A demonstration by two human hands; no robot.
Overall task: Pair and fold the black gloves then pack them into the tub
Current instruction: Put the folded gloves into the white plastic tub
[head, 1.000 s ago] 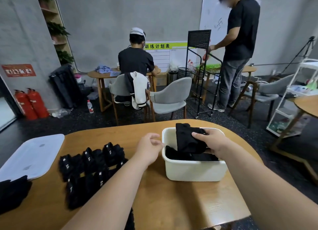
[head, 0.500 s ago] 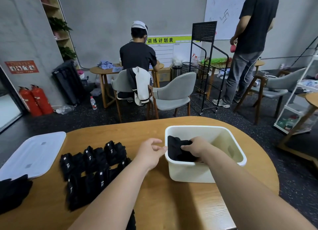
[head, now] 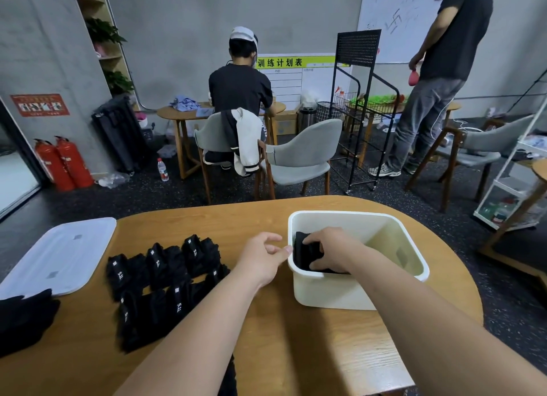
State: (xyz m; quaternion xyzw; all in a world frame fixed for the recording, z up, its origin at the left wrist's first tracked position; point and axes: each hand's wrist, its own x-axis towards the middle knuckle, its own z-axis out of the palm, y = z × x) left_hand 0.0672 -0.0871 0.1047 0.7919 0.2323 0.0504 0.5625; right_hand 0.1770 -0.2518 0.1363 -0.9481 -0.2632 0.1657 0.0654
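Packing step. Right hand (head: 328, 249) is down inside the tub (head: 408, 235), fingers curled over a folded glove bundle (head: 305, 255) at the tub's left end, pressing it against the wall. Left hand (head: 260, 258) is just beside the tub, fingers loosely curled, thumb tip at the rim; a real grip can't be made out. Folded pairs (head: 165, 274) wait in rows on the table (head: 296, 351). Next, likely: let go, reach left for another pair.

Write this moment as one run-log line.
step: packing | right hand: grips folded gloves inside tub | left hand: beside tub rim
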